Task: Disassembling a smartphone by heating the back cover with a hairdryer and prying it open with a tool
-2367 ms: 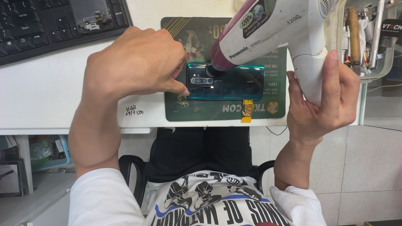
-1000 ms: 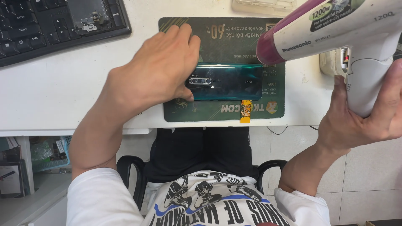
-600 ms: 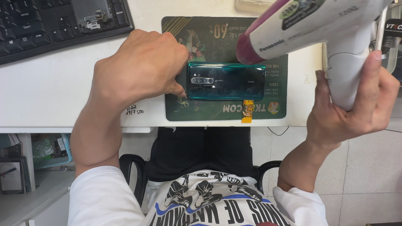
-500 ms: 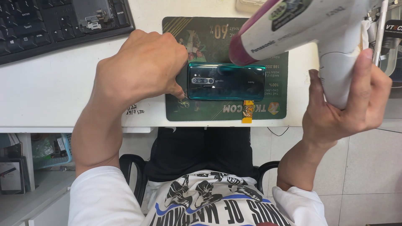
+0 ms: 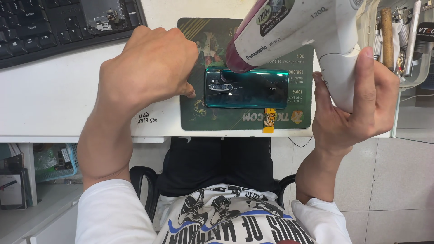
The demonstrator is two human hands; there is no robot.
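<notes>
Hands first: my left hand [image 5: 147, 68] is curled into a loose fist, knuckles down on the mat [image 5: 239, 119], fingertips touching the phone's [image 5: 246, 88] camera end to steady it. My right hand [image 5: 357, 101] grips the handle of a white dryer [image 5: 298, 29], its dark-red nozzle just above the phone's upper edge. Phone lies face down on the mat, back cover not visibly lifted; I judge heating underway, prying undone. Beyond: keyboard [image 5: 54, 27], tool rack [image 5: 402, 40].
</notes>
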